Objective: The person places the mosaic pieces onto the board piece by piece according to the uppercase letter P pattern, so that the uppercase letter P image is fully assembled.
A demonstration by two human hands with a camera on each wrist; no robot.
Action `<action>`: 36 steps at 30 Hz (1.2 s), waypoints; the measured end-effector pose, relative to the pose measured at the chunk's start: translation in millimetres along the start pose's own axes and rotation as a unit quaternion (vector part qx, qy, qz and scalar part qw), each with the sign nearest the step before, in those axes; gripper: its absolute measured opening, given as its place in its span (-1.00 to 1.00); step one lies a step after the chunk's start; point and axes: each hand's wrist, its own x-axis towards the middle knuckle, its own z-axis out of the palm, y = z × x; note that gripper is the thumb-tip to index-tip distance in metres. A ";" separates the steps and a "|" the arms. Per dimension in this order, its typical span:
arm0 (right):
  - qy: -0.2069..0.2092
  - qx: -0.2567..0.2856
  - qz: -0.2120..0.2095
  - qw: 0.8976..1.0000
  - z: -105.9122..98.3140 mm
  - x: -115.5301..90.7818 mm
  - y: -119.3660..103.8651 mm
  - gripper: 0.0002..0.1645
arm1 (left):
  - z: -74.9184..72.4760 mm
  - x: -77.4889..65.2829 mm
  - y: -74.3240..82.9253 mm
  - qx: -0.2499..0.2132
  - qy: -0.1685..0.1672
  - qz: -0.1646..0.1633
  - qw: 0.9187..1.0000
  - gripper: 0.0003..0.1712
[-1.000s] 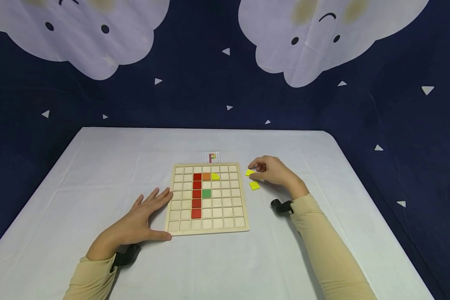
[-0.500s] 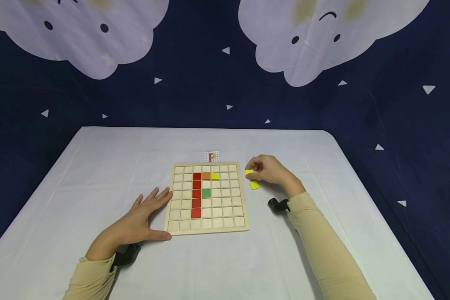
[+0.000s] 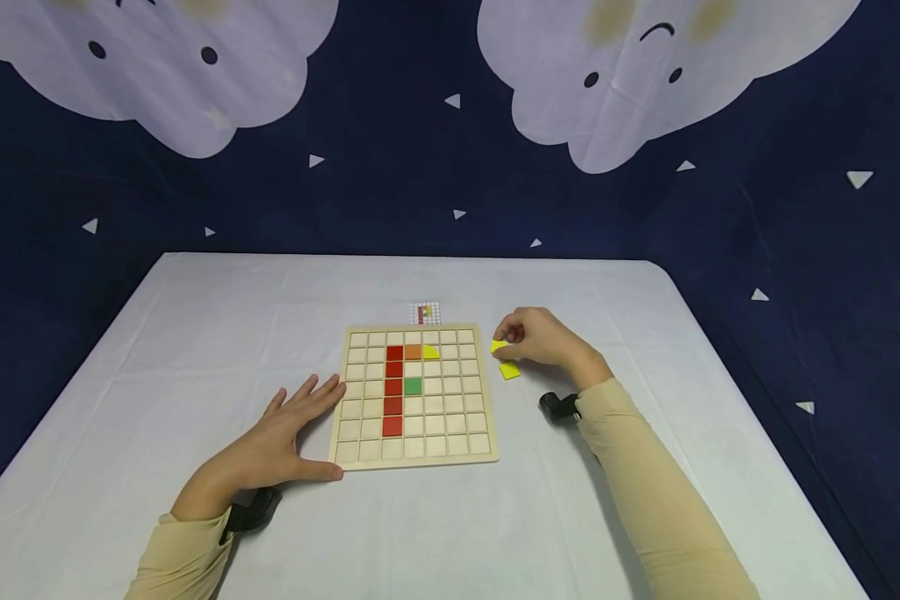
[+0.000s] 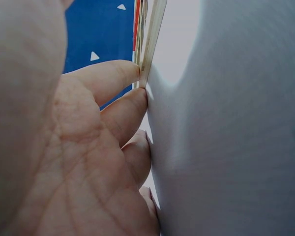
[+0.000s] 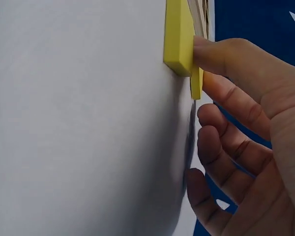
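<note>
A square wooden grid board (image 3: 435, 460) lies on the table. My left hand (image 3: 270, 446) is spread along its left side, with fingertips at its edge and the thumb at the near left corner. In the left wrist view, the fingertips meet the board's edge (image 4: 152, 42). Red tiles (image 3: 393, 387) form a column on the board, with an orange tile (image 3: 413, 352), a yellow rounded tile (image 3: 431, 352) and a green tile (image 3: 412, 386) beside it. Right of the board, my right hand (image 3: 543, 337) pinches a yellow tile (image 3: 498, 345) between thumb and index finger. Another yellow tile (image 3: 509, 370) lies just nearer.
A small printed grid card (image 3: 425, 313) with a coloured pattern lies behind the board. White cloth covers the table (image 3: 195, 333). A dark blue backdrop (image 3: 390, 200) with clouds hangs behind it. Each wrist carries a black camera (image 3: 558, 407).
My right hand has shifted slightly left, its thumb and index finger closing around the farther yellow tile. The left hand and the board stay put.
</note>
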 end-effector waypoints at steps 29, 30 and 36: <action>-0.057 0.016 -0.104 0.993 29.2 -2.2 -61.1 -0.78 | 0.5 0.7 -1.1 0.003 0.000 -0.001 1.000 0.41; -0.061 0.017 -0.105 0.992 30.8 -1.9 -63.4 -0.78 | 0.5 0.8 -1.5 0.003 -0.001 -0.001 1.000 0.41; -0.074 0.011 -0.117 0.990 37.5 -0.2 -76.8 -0.79 | 0.4 0.5 -1.2 0.003 0.000 -0.003 1.000 0.42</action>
